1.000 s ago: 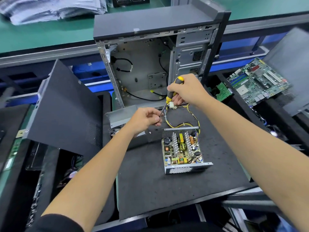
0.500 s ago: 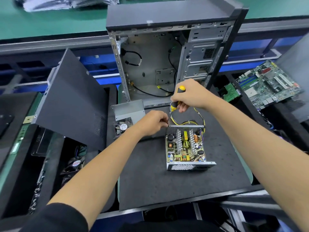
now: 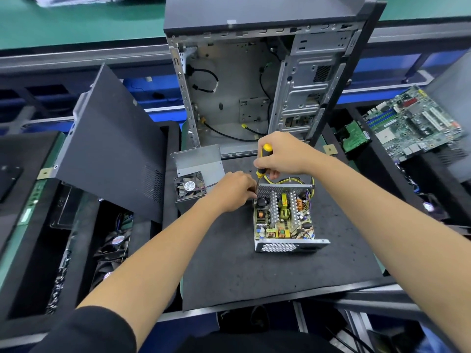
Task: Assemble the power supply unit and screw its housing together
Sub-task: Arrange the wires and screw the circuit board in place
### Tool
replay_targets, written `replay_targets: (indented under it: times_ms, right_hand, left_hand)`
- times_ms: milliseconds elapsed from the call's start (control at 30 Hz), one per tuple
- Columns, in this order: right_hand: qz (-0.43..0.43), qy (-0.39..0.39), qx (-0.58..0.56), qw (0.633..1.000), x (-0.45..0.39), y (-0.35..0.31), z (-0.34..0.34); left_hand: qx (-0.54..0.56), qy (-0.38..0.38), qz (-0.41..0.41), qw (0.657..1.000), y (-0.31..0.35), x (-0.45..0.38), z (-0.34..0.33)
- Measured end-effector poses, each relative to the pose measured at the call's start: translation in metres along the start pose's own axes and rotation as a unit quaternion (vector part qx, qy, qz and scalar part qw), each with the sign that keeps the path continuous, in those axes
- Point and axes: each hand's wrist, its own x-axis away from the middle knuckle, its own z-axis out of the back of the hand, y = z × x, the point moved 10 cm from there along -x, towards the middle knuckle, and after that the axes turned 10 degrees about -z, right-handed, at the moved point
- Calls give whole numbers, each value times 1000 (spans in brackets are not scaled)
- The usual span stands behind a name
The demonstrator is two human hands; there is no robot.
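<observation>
The right hand (image 3: 281, 155) is wrapped around the yellow-and-black screwdriver (image 3: 263, 160), held nearly upright with its tip down at the far left corner of the open power supply unit (image 3: 284, 216). The left hand (image 3: 233, 191) has its fingers curled at that same corner; what they pinch, if anything, cannot be told. The unit sits on the black mat (image 3: 254, 271), near the open computer case (image 3: 254, 80).

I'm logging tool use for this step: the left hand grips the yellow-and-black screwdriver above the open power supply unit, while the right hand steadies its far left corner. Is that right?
Not quite: the hands are swapped. The head view shows the right hand gripping the yellow-and-black screwdriver above the open power supply unit, while the left hand steadies its far left corner.
</observation>
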Motion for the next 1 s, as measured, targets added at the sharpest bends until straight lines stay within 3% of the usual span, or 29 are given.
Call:
replay_targets:
  times_ms: [300, 433, 700, 1000]
  right_hand:
    - [10, 16, 51, 999, 5, 5, -15]
    - [-2, 20, 8, 1000, 5, 10, -12]
    - [-43, 26, -71, 996, 3, 22, -1]
    - [-42, 40, -90, 994, 4, 18, 10]
  left_hand:
    - [-44, -4, 4, 999, 0, 0, -10]
    - [-53, 8, 2, 999, 3, 4, -11]
    - [102, 88, 73, 988, -15, 13, 0]
    - [130, 64, 96, 985, -19, 15, -2]
